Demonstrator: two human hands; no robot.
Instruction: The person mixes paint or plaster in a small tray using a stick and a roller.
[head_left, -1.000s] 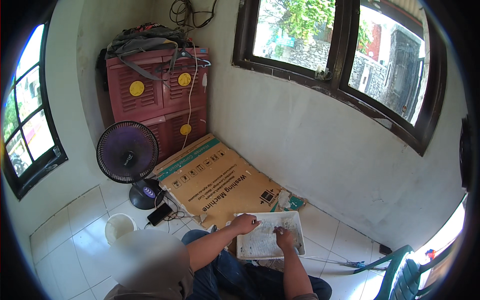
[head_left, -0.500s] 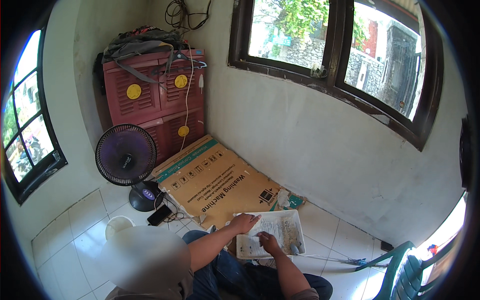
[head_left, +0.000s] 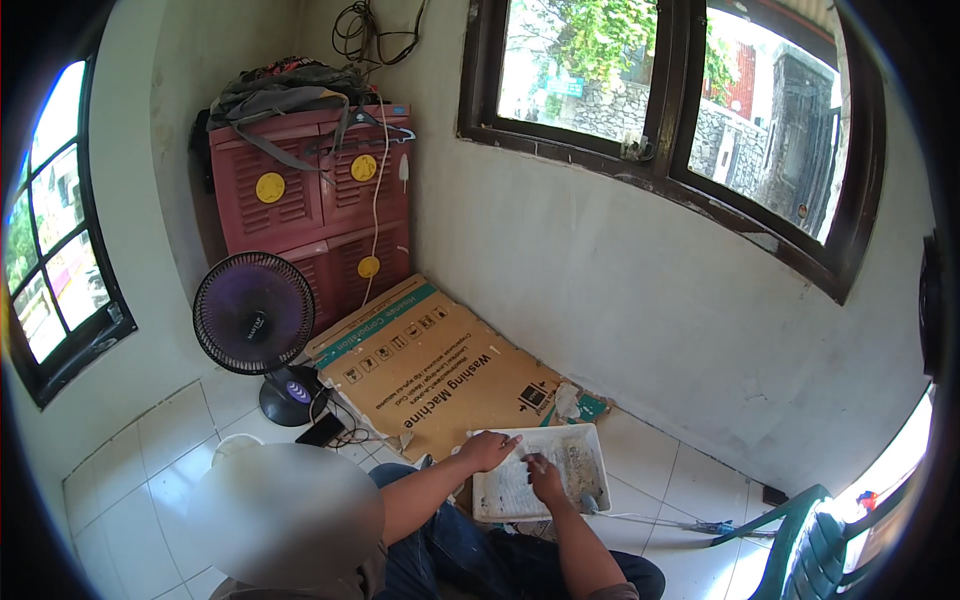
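Note:
My left hand hangs over the upper left corner of a shallow white tray, its fingers closed and pointing right. Above the tray's middle is my right hand, fingers drawn together toward the left fingertips. Something small and pale seems to lie between the fingertips of both hands, too small to name. Whitish and grey smears and bits coat the tray's inside. A small grey object rests by its lower right corner; its kind is unclear.
Flattened cardboard lies beyond the tray. A black fan and a dark phone with cables stand or lie on the tiled floor at left. A green plastic chair is at right, a red cabinet behind. A blurred patch hides the lower left.
My right hand has moved slightly up and away from the tray's bottom, its fingertips nearer the left hand's. My left hand has barely moved. The view has shifted a little.

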